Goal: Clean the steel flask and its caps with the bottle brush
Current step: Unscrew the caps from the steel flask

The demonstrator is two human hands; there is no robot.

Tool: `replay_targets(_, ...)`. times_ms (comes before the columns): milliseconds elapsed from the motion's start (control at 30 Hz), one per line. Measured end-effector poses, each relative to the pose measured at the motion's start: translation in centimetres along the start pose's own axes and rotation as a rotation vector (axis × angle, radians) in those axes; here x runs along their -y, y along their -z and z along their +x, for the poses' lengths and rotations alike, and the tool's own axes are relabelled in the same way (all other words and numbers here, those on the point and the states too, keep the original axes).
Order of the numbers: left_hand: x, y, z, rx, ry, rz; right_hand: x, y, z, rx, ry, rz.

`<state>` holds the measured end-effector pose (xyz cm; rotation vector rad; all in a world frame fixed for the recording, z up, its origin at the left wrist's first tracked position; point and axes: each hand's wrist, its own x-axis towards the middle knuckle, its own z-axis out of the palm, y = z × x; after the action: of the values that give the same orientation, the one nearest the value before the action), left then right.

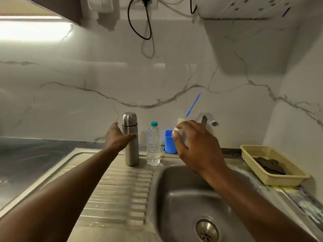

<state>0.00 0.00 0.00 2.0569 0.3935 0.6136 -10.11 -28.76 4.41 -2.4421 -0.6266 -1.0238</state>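
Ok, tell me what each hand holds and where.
Right hand pinches the brush by its white bristle head. Left hand reaches round the flask; grip unclear.

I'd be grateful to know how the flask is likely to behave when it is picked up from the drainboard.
The flask is tall and narrow, standing on the steel drainboard, so a sideways nudge would probably tip it. Its smooth steel wall looks slippery, so the left hand likely needs a full wrap. It should stay rigid.
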Motion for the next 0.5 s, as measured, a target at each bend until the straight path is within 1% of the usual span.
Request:
replay_targets(133,0.4,-0.8,0.9,0.082,0.069,-0.115,-0.9,0.0,0.2,0.017,-0.021,0.02)
replay_targets(267,1.4,-2.1,2.0,0.152,0.071,-0.178,-2.0,-0.2,0.3,0.011,-0.035,0.037)
replay_targets(500,1.6,-2.0,1.4,0.083,0.042,-0.239,-2.9,-0.2,0.4,0.026,-0.079,0.079)
